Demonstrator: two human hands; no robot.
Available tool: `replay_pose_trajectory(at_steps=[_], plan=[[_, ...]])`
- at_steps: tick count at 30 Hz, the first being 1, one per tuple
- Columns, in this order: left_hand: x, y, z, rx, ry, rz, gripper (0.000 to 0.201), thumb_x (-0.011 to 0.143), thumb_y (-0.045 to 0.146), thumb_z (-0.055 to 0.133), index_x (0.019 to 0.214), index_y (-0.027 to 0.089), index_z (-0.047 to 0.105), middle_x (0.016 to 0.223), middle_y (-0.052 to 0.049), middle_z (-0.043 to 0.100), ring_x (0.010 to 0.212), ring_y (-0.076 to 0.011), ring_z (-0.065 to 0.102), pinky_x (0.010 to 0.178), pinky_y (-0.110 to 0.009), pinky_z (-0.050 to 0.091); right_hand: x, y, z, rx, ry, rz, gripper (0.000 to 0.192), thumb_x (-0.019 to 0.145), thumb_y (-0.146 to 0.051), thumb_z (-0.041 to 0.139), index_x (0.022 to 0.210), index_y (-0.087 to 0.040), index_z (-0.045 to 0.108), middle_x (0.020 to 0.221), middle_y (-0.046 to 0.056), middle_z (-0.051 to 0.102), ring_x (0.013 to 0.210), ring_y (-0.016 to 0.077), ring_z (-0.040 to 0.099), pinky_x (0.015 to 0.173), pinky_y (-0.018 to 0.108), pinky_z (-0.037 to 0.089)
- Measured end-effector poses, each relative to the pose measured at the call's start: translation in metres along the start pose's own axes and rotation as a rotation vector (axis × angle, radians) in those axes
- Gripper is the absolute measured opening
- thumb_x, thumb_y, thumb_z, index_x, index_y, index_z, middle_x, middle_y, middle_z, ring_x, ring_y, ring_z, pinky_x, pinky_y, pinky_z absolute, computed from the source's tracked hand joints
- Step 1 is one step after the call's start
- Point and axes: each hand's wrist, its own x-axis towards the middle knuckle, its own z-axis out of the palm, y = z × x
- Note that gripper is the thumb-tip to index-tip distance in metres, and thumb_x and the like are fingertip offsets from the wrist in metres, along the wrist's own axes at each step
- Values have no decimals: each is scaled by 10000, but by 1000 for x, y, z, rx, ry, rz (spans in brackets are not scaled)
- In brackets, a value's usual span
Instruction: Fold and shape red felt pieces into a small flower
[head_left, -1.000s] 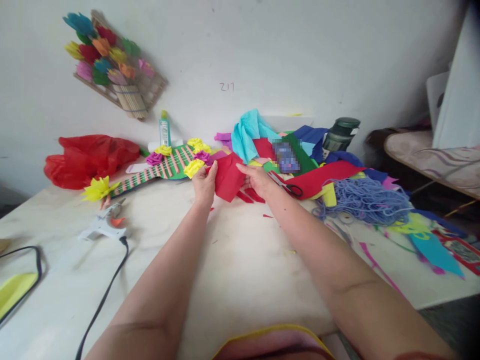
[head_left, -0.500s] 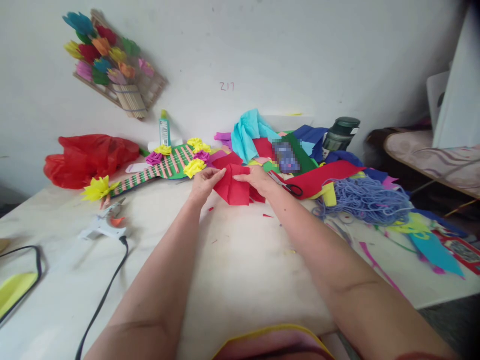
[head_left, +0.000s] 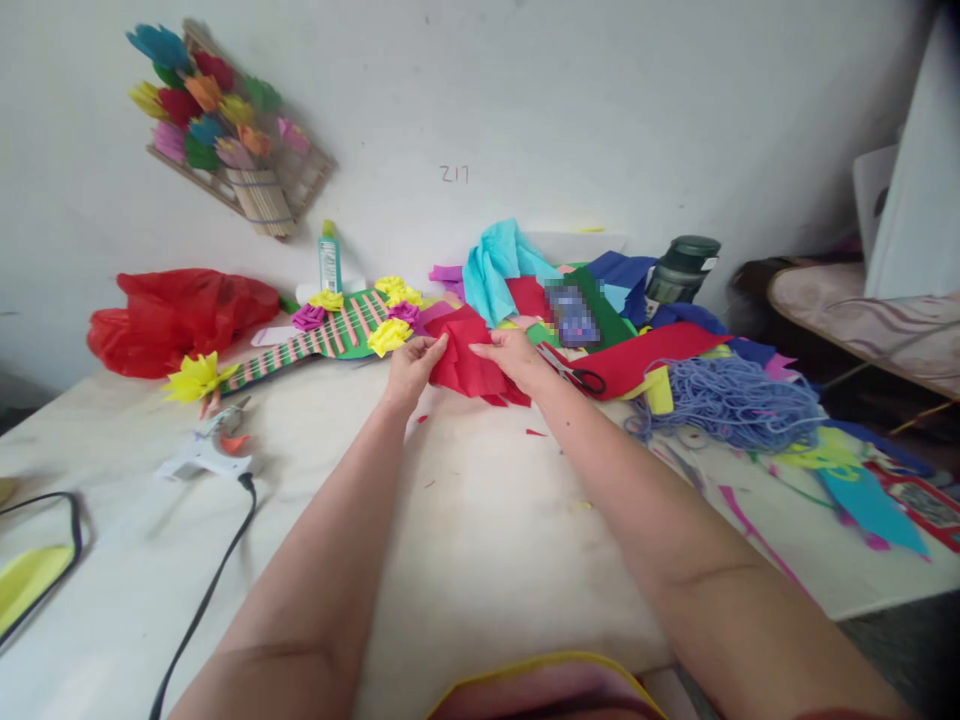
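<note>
Just left of scissors (head_left: 574, 374), red paper (head_left: 469, 365) pinched between left hand (head_left: 410, 372) and right hand (head_left: 517, 360), low over tabletop (head_left: 465, 520); thin sheet, uneven pull likely tears it.

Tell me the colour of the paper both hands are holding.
Red paper, clearest in the head view.

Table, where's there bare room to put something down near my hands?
The table is bare between your forearms, from the red paper back to the near edge. Another bare patch lies between the glue gun and your left hand. The far right is crowded: scissors, yarn, paper scraps.
</note>
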Motion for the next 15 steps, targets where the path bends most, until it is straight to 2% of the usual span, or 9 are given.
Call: replay_pose_trajectory(at_steps=[4,6,11,15], plan=[[3,0,-7,-15,-33,-6,379,613,495,720,621,141,585,554,-1,577,503,-92,501,471,-207,374,-3,-4,-1,-135,-11,-29,419,599,-413,706,527,-192,358,481,-83,323,478,70,325,481,226,278],[4,-1,-7,-1,-30,-6,394,601,508,721,614,143,572,550,3,568,501,-90,490,470,-206,363,-3,-5,-1,-153,-23,-27,425,602,-408,703,526,-194,345,481,-85,307,473,67,305,476,226,261],[5,-5,-3,75,6,46,424,643,554,672,606,151,544,526,17,524,476,-79,441,449,-203,323,-3,-4,2,-106,-36,14,311,605,-392,707,565,-187,476,513,-49,448,569,124,467,536,250,363],[7,-9,-4,143,33,72,424,673,550,646,579,155,525,498,27,478,452,-68,395,422,-199,278,-4,-4,3,-60,-36,4,271,608,-381,709,576,-188,523,539,-32,497,621,153,514,578,273,401]])
